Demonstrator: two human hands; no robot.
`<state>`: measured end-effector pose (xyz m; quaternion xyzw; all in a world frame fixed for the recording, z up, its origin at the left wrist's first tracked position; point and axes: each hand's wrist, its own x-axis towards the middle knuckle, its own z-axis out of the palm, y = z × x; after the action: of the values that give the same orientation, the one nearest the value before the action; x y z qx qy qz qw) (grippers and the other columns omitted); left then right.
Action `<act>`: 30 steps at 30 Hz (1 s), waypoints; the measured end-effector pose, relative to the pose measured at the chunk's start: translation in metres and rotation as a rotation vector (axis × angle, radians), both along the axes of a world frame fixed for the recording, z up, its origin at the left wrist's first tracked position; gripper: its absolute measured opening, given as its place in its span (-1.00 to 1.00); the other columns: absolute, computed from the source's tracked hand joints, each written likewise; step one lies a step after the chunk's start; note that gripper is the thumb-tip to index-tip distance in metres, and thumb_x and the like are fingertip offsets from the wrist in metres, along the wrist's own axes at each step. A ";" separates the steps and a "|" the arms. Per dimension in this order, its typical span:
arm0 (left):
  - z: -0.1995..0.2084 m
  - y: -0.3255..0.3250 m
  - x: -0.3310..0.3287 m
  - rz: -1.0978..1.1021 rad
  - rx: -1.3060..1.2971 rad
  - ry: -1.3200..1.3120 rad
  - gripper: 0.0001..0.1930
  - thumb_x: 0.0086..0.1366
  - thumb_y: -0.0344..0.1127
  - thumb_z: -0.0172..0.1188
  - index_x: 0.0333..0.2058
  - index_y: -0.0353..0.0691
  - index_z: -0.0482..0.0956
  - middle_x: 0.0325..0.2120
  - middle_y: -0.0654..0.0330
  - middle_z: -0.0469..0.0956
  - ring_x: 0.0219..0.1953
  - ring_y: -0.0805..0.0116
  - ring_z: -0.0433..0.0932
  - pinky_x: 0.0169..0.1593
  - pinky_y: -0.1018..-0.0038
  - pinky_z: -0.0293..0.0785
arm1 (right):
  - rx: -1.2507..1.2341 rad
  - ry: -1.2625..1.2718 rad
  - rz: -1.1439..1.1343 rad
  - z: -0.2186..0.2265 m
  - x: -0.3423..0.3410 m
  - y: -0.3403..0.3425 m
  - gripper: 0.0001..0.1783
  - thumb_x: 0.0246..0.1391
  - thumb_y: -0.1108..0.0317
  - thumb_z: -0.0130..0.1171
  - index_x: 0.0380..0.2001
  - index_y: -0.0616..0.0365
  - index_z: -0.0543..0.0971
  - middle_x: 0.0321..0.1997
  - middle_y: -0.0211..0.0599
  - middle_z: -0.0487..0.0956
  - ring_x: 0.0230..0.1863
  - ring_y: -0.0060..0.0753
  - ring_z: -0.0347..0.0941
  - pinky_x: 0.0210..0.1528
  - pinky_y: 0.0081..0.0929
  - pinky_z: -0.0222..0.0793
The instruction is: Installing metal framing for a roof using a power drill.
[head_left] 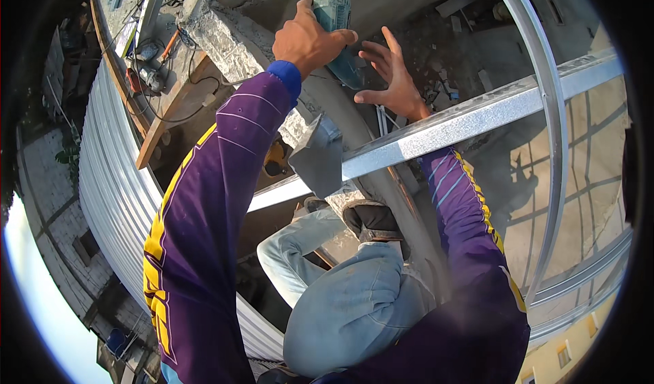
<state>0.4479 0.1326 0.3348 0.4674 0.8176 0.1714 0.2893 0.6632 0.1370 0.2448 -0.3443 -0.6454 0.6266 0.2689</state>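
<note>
"What looked risky closest in?"

"The shoe (372, 220). It seemed to rest along the rough concrete ledge (235, 47), where uneven footing could have caused a slip."

"And past that?"

"The metal beam (436, 135) crossed over the right forearm (446, 190), so a sudden jerk might have banged the arm against its edge."

"The hands?"

"The right hand (397, 87) was spread wide, holding nothing, just beside the drill (332, 6). The left hand (313, 41) alone gripped the tool (a lopsided hold, I thought), so a kick could have twisted it loose."

"Farther out?"

"A cable (170, 120) looped over the wooden plank (153, 142); a snag might have dragged things off. Debris (443, 84) lay beyond, apparently lower down, where a dropped drill could have broken."
</note>
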 end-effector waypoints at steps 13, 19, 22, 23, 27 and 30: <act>-0.015 0.027 0.043 -0.008 -0.163 -0.547 -0.27 0.19 -0.01 0.23 0.15 -0.52 0.35 -0.21 -0.09 0.61 -0.32 0.15 0.64 -0.13 0.36 0.59 | -0.464 0.441 -0.385 -0.020 -0.002 0.007 -0.16 -0.15 0.61 0.24 0.30 0.23 0.27 0.04 -0.21 0.49 -0.18 -0.47 0.47 -0.23 -0.38 0.56; -0.030 0.002 -0.013 0.467 0.065 -1.357 -0.69 0.49 -0.43 -0.08 0.09 -0.53 0.38 -0.25 0.06 0.45 -0.23 0.25 0.50 0.02 0.31 0.56 | -0.858 0.594 -0.348 -0.002 0.103 0.010 -0.33 -0.02 0.60 0.23 0.22 0.21 0.35 -0.04 -0.20 0.51 -0.06 -0.38 0.49 -0.17 -0.29 0.64; -0.041 0.001 -0.015 0.723 0.246 -1.487 -0.73 0.52 -0.45 -0.11 0.06 -0.55 0.37 -0.19 0.03 0.40 -0.10 0.19 0.50 0.18 0.20 0.54 | -0.975 0.556 -0.258 -0.007 0.135 0.004 -0.36 -0.03 0.60 0.31 0.17 0.22 0.41 -0.03 -0.16 0.55 0.02 -0.27 0.52 -0.09 -0.14 0.69; -0.047 0.003 -0.016 0.848 0.359 -1.570 -0.73 0.52 -0.45 -0.10 0.04 -0.56 0.36 -0.15 0.01 0.38 -0.06 0.16 0.50 0.25 0.13 0.53 | -0.954 0.534 -0.211 -0.008 0.138 0.002 -0.37 -0.06 0.61 0.33 0.15 0.24 0.43 -0.06 -0.16 0.55 0.01 -0.26 0.53 -0.10 -0.19 0.69; -0.052 0.012 -0.013 0.946 0.416 -1.612 -0.79 0.49 -0.49 -0.06 -0.02 -0.53 0.38 -0.19 0.01 0.41 -0.06 0.08 0.54 0.28 -0.01 0.48 | -0.887 0.391 -0.111 0.003 0.123 0.003 -0.39 -0.10 0.57 0.37 0.10 0.28 0.47 -0.09 -0.20 0.59 -0.06 -0.32 0.56 -0.09 -0.43 0.62; -0.052 0.016 -0.011 0.901 0.395 -1.592 -0.80 0.49 -0.49 -0.06 -0.01 -0.49 0.39 -0.24 0.03 0.44 -0.09 0.08 0.55 0.25 0.01 0.52 | -0.857 0.281 -0.124 0.026 0.105 0.001 -0.40 -0.12 0.52 0.36 0.08 0.30 0.49 -0.13 -0.22 0.61 -0.13 -0.38 0.58 -0.08 -0.52 0.56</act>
<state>0.4370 0.1490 0.2827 -0.1076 0.4390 0.6727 0.5858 0.7684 0.1382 0.2710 -0.3742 -0.2630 0.8605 0.2243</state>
